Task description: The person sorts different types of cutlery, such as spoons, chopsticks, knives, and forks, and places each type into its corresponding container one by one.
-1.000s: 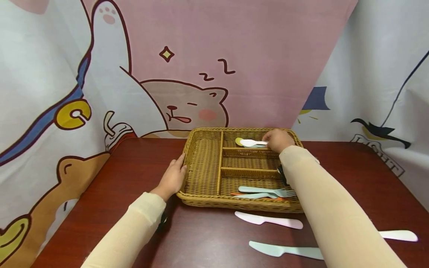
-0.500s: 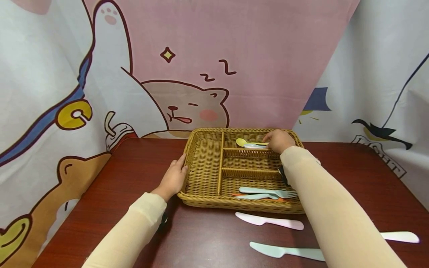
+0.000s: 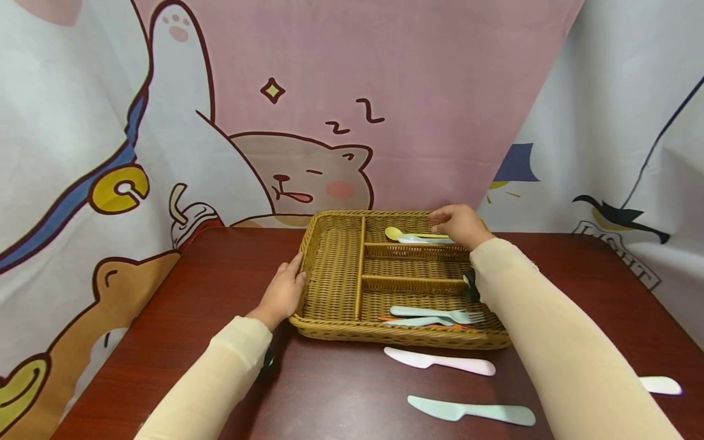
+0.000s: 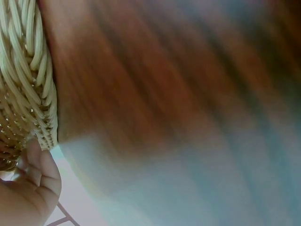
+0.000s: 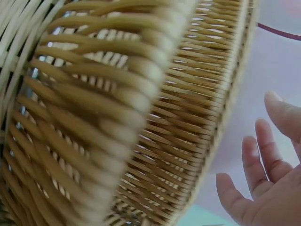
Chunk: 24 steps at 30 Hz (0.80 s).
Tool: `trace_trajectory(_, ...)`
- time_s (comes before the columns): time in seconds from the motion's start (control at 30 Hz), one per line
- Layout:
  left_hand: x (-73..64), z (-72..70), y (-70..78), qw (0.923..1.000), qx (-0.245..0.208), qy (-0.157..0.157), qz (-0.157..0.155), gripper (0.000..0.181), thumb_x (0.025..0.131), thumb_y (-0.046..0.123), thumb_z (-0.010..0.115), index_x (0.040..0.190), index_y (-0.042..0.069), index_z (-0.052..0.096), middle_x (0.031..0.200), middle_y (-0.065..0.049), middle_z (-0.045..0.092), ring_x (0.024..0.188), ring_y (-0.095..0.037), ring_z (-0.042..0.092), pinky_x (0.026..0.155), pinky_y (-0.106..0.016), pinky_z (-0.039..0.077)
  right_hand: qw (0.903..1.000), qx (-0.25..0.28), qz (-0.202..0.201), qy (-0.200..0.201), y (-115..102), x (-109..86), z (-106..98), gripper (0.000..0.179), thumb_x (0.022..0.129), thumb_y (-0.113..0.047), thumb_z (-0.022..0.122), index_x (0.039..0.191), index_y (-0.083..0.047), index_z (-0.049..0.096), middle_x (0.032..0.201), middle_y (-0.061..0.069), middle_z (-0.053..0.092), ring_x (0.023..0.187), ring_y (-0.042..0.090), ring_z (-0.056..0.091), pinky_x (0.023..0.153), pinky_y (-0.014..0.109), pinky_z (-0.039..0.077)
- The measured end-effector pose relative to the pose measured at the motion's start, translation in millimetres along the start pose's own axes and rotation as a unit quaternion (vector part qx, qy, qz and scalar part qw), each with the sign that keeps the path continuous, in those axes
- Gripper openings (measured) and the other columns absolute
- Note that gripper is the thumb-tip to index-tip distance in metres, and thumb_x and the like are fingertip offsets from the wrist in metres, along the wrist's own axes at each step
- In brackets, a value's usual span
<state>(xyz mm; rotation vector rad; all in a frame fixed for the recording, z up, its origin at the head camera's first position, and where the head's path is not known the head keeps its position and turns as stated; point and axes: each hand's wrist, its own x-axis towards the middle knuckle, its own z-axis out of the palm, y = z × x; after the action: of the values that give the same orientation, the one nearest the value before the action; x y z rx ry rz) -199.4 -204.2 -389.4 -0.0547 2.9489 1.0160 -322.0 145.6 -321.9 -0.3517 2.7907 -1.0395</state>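
A wicker cutlery basket [image 3: 334, 333] with divided compartments stands on the table. My left hand [image 3: 282, 293] holds its left rim in the head view; in the left wrist view the bent fingers [image 4: 47, 172] meet the wicker. Above the back right corner is my right hand [image 3: 461, 225], its fingers loosely spread with nothing held, as the right wrist view also shows. Below it, a yellow spoon [image 3: 393, 233] and a pale spoon [image 3: 423, 239] lie in the back right compartment. Their right ends are partly hidden.
Pale blue forks [image 3: 420, 311] and an orange piece [image 3: 385, 318] lie in the front right compartment. A pink knife [image 3: 440, 360], a pale green knife [image 3: 470, 410] and a white handle [image 3: 662, 385] lie on the table [image 3: 330, 391]. A printed cloth hangs behind.
A white spoon held by my right hand has gone down among the other spoons and been let go. The right hand has lifted slightly and opened. My left hand stays at the rim.
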Motion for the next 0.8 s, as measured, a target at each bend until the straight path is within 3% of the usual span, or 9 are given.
trace_trajectory(0.37,-0.4,-0.2,-2.8,0.9999,0.010,-0.002,-0.004,0.055,0.106,0.023,0.036,0.156,0.011,0.017,0.133,-0.023,0.042,0.117,-0.036,0.051,0.097,-0.051,0.041,0.9949,0.083,-0.035,0.044,-2.8,-19.8,-14.4,0.042,0.097,-0.014,0.059,0.137,-0.002,0.053,0.128,0.024,0.055,0.113,0.037,0.053,0.090,0.051,0.047)
trace_trajectory(0.63,0.5,0.2,-1.9,0.9999,0.011,-0.003,-0.003,0.055,0.106,0.023,0.036,0.156,0.010,0.017,0.136,-0.024,0.040,0.122,-0.038,0.049,0.100,-0.052,0.039,0.9884,0.115,-0.042,0.089,-7.4,-48.0,-20.4,0.046,0.097,-0.026,0.061,0.139,-0.008,0.053,0.125,0.016,0.057,0.105,0.027,0.055,0.071,0.028,0.046)
trace_trajectory(0.8,1.1,1.7,-1.0,0.9999,0.012,-0.001,-0.001,0.054,0.106,0.023,0.036,0.156,0.011,0.018,0.134,-0.023,0.042,0.119,-0.037,0.050,0.099,-0.052,0.040,0.9888,0.106,-0.052,0.091,-9.5,-67.3,-22.1,0.048,0.096,-0.029,0.062,0.138,-0.008,0.054,0.125,0.018,0.059,0.103,0.020,0.057,0.076,0.025,0.047)
